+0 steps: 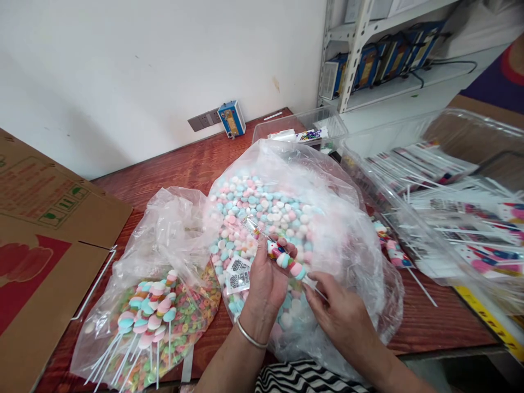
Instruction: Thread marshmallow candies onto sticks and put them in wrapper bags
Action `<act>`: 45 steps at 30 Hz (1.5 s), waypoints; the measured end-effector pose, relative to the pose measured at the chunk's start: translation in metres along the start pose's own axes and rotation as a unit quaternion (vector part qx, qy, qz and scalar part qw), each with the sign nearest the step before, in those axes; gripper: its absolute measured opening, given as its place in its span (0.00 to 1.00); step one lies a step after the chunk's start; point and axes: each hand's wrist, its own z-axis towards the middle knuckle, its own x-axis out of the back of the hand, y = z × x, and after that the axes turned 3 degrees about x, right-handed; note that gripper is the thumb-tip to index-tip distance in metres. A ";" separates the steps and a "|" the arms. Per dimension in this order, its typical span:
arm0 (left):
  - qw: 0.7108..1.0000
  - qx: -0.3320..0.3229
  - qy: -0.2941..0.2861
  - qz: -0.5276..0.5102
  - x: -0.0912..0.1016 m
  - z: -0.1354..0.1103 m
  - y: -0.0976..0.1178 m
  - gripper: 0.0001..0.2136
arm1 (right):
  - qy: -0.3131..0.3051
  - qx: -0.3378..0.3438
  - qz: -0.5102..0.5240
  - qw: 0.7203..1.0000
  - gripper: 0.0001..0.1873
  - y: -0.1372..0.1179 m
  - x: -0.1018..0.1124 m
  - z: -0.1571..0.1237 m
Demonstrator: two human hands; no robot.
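My left hand (pixel 268 273) is closed around a candy skewer (pixel 286 261) of pink, white and blue pieces inside a narrow clear sleeve. My right hand (pixel 338 308) pinches the skewer's white stick at its lower end. Both hands hover over a large clear bag (pixel 327 218) full of pastel round candies. A silver bangle circles my left wrist.
A smaller clear bag (pixel 164 305) at the left holds ring candies and several finished skewers. A flattened cardboard box (pixel 45 240) lies far left. Clear bins (pixel 450 180) with packed skewers stand at the right, and another skewer (pixel 395 254) lies on the wooden table (pixel 172 164).
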 end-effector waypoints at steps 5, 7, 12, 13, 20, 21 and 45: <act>1.000 0.008 -0.029 0.007 -0.002 -0.001 0.001 0.12 | -0.060 0.025 -0.021 0.998 0.15 0.001 0.007 0.003; 0.998 0.016 -0.053 0.008 -0.001 -0.001 0.002 0.14 | -0.137 -0.105 0.127 0.977 0.18 -0.002 0.009 0.005; 0.997 0.022 -0.073 0.032 -0.001 -0.003 -0.001 0.15 | -0.202 -0.299 0.390 0.847 0.19 -0.010 0.006 0.007; 0.996 0.023 -0.074 0.038 -0.001 -0.003 -0.003 0.16 | -0.207 -0.301 0.402 0.839 0.19 -0.010 0.005 0.007; 0.999 -0.009 -0.007 0.045 -0.004 -0.001 -0.010 0.14 | -0.063 0.038 -0.053 0.996 0.15 -0.003 0.000 0.002; 0.999 -0.005 0.010 0.049 -0.004 -0.001 -0.011 0.14 | -0.037 0.106 -0.139 0.984 0.15 -0.002 0.001 0.001; 1.000 -0.017 -0.017 -0.019 -0.001 0.025 0.011 0.07 | -0.137 -0.277 0.366 0.878 0.16 -0.008 -0.002 0.013</act>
